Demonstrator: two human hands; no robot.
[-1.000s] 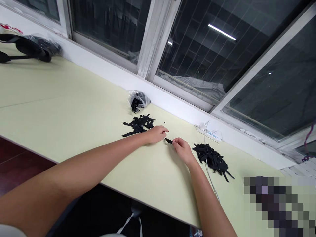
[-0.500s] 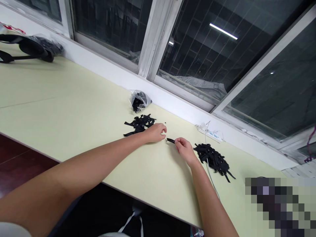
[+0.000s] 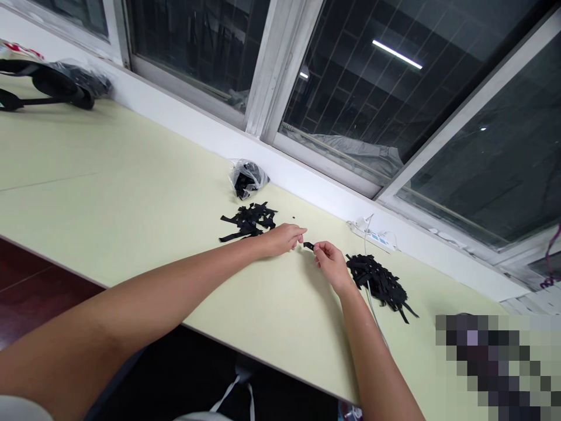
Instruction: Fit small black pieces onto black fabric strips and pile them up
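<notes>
My right hand point(image 3: 329, 260) pinches a short black strap piece point(image 3: 308, 245) between thumb and fingers, its free end pointing left. Just left of that end is my left hand point(image 3: 286, 238), with a finger stretched out to the right and other fingertips bent below it. No object shows in the left hand. A loose pile of black strap pieces point(image 3: 249, 220) lies behind the left wrist, some with small round dots. Beside the right forearm is a bigger heap of black straps point(image 3: 379, 280).
Near the wall stands a clear plastic bag point(image 3: 249, 175) with black pieces inside. A white power strip point(image 3: 377, 238) lies along the wall, and a white cable point(image 3: 372, 310) runs past my right forearm. Black padded gear point(image 3: 52, 85) sits far left on the pale table point(image 3: 131, 193).
My left hand has moved slightly right, its finger straightening towards the strap. My right hand has shifted a little up and right, and less of the strap piece shows.
</notes>
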